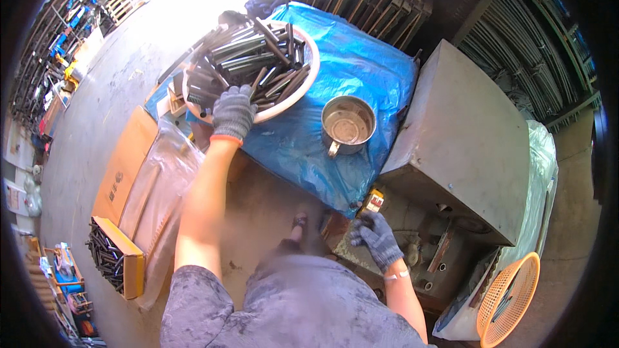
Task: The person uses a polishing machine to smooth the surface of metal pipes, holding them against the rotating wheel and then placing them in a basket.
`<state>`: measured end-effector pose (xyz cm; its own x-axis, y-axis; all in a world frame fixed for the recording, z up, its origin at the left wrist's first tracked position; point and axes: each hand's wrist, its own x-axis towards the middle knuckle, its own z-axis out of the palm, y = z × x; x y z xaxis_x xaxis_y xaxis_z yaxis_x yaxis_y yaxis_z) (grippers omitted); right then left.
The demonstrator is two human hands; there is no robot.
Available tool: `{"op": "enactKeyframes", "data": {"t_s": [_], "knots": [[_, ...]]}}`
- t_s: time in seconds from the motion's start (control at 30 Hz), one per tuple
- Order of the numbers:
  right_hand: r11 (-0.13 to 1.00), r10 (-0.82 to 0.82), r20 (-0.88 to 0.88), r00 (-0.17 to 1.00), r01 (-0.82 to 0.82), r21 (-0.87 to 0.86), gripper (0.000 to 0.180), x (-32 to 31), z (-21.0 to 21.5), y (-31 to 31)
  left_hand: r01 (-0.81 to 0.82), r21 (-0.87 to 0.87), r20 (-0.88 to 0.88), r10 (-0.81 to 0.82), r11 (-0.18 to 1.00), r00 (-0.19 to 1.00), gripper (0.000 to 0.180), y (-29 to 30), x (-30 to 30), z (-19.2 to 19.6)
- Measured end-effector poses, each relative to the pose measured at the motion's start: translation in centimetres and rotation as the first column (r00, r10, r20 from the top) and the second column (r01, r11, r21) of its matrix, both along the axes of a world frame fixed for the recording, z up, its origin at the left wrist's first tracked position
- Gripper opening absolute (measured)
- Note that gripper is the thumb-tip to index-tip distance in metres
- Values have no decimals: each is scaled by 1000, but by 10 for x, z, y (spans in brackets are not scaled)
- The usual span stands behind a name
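My left hand [233, 114], in a grey knitted glove with an orange cuff, reaches over the near rim of a round white basin [314, 58]. Its fingers lie apart on a heap of short dark metal tubes [248, 51]; no tube shows lifted in them. My right hand [377, 240], in a matching glove, is over the near left part of a grey metal machine [461, 135]. Its fingers are loosely bent and apart, just below a small yellow and white switch box [373, 201]. Nothing shows in that hand, though its palm side is hidden.
A metal mug [348, 122] stands on the blue plastic sheet [380, 67] under the basin. An open cardboard box [134, 270] at left holds small dark pieces. An orange mesh basket [509, 299] is at lower right. Racks of long bars [529, 38] stand behind the machine.
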<state>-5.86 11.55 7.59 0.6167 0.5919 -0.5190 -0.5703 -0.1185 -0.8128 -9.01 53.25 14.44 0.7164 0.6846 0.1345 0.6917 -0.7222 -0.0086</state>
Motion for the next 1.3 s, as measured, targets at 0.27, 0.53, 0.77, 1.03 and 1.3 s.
{"op": "enactKeyframes", "data": {"t_s": [0.27, 0.53, 0.77, 1.03, 1.3], "knots": [[750, 593, 480, 647, -225, -622, 38, 22, -1, 26, 16, -155, 14, -14, 988, 1000, 44, 33, 8, -14], [735, 668, 631, 394, -216, -643, 25, 13, 24, 92, 692, -685, 688, 514, 226, 513, 35, -13, -29, -18], [659, 749, 656, 93, 8, -752, 13, 29, -21, 171, 895, -445, 676, 646, -27, 356, 41, -46, -21, -27], [765, 638, 755, 150, -15, -643, 14, 28, -49, 184, 884, -460, 612, 693, -80, 381, 47, -38, -49, -44], [735, 676, 691, 256, -167, -657, 32, 34, -37, 257, 809, -587, 631, 631, 8, 452, 43, -32, -60, -56]]}}
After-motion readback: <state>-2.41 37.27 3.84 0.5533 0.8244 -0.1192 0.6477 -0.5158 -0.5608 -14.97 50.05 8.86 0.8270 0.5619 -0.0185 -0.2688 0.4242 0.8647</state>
